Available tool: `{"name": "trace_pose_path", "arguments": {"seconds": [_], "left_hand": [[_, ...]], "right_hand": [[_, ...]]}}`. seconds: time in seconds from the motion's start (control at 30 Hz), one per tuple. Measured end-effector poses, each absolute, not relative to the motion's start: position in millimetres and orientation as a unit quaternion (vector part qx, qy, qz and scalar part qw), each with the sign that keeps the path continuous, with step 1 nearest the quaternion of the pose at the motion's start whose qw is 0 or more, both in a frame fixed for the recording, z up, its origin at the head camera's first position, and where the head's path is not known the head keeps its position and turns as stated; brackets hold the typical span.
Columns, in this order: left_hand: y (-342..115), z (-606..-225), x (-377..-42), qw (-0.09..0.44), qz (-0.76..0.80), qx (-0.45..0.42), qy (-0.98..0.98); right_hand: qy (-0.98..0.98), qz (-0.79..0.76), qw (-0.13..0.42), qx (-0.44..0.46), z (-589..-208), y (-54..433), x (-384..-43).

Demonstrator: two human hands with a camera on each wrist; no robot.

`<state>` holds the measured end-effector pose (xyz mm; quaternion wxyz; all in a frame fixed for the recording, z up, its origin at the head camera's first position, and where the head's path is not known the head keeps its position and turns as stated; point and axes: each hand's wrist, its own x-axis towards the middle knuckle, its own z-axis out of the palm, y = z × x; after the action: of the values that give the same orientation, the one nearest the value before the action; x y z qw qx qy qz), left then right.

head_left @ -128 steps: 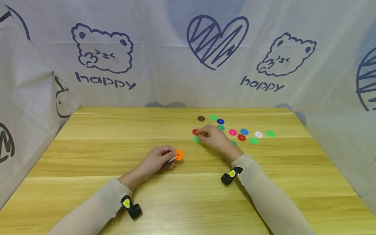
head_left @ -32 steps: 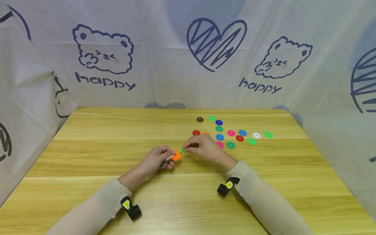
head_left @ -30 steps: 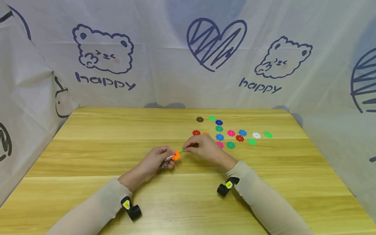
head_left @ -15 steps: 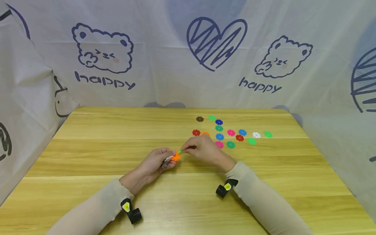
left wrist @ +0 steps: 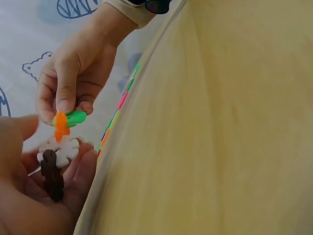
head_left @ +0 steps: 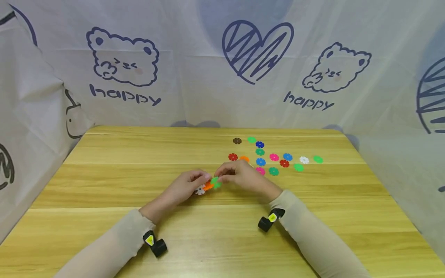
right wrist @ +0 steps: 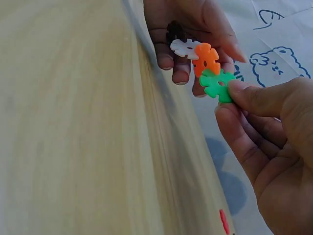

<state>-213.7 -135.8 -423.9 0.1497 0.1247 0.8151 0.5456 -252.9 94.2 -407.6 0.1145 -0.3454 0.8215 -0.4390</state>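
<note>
My right hand [head_left: 240, 177] pinches a green snowflake building disc [right wrist: 217, 85] between thumb and index finger. That disc is slotted into an orange disc [right wrist: 206, 59], which joins a white disc [right wrist: 184, 48] and a dark brown disc [left wrist: 53, 176], making a short chain. My left hand [head_left: 184, 190] lies under and around the brown and white end. Its thumb is lifted off the chain in both wrist views, and its fingers are loosely bent beneath the white disc.
Several loose discs lie flat at the back right of the wooden table [head_left: 139, 239], among them a red disc [head_left: 233, 157], a brown disc [head_left: 237, 141] and a white disc [head_left: 304, 160]. A printed cloth [head_left: 194, 88] hangs behind.
My right hand took a green disc from the table and brought it to the orange one; the two are now joined. My left thumb has lifted, and the chain has turned, showing the white disc.
</note>
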Motion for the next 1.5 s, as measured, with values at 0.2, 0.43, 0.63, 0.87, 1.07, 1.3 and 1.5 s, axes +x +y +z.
{"name": "trace_pose_path", "arguments": {"seconds": [0.2, 0.43, 0.63, 0.87, 1.07, 1.3, 1.5], "left_hand": [[-136, -426, -214, 0.134, 0.514, 0.186, 0.826], [-135, -429, -213, 0.168, 0.577, 0.174, 0.780], [-136, -434, -213, 0.198, 0.620, 0.162, 0.742], [-138, -438, -213, 0.203, 0.625, 0.145, 0.739], [-137, -439, -213, 0.203, 0.626, 0.144, 0.739], [-136, -440, -213, 0.202, 0.632, 0.148, 0.734], [-136, -440, -213, 0.199, 0.633, 0.150, 0.733]], "right_hand": [[0.807, -0.465, 0.138, -0.338, -411, 90, -252], [0.839, -0.440, 0.110, -0.300, -407, 93, -254], [0.871, -0.414, 0.044, -0.262, -404, 105, -268], [0.897, -0.369, 0.031, -0.242, -410, 115, -286], [0.917, -0.316, 0.034, -0.239, -412, 121, -302], [0.934, -0.268, 0.051, -0.230, -414, 123, -317], [0.944, -0.230, 0.065, -0.229, -415, 119, -325]]}}
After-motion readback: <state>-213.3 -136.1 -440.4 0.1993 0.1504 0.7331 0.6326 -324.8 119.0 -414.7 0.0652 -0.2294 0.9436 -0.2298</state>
